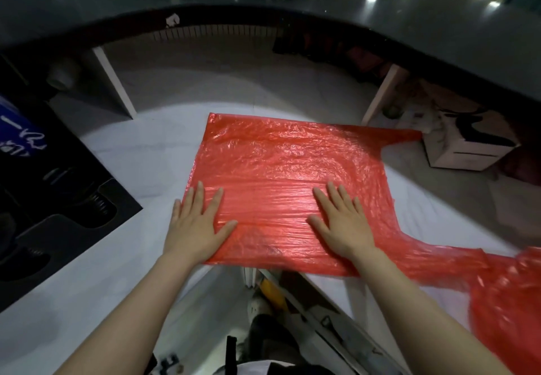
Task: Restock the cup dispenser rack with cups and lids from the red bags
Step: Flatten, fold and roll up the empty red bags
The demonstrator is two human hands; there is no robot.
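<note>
— So, where is the red bag (281, 175)?
— Spread flat on the white counter (123, 257), its handles trailing off to the right.
— And the hands?
— Both lie on the bag's near half — left hand (196, 228) at its left edge, right hand (342, 225) nearer its middle, fingers straight and spread, pressing down.

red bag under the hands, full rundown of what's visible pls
The red bag is thin, translucent, crinkled plastic, spread flat and apparently empty on the white counter. Its near edge reaches the counter's front edge. Two handle loops run off to the right: one toward the white box, the other to a bunched mass of red plastic at lower right. The left hand and right hand lie palm down on its near half, fingers straight and spread, pressing it flat.
</note>
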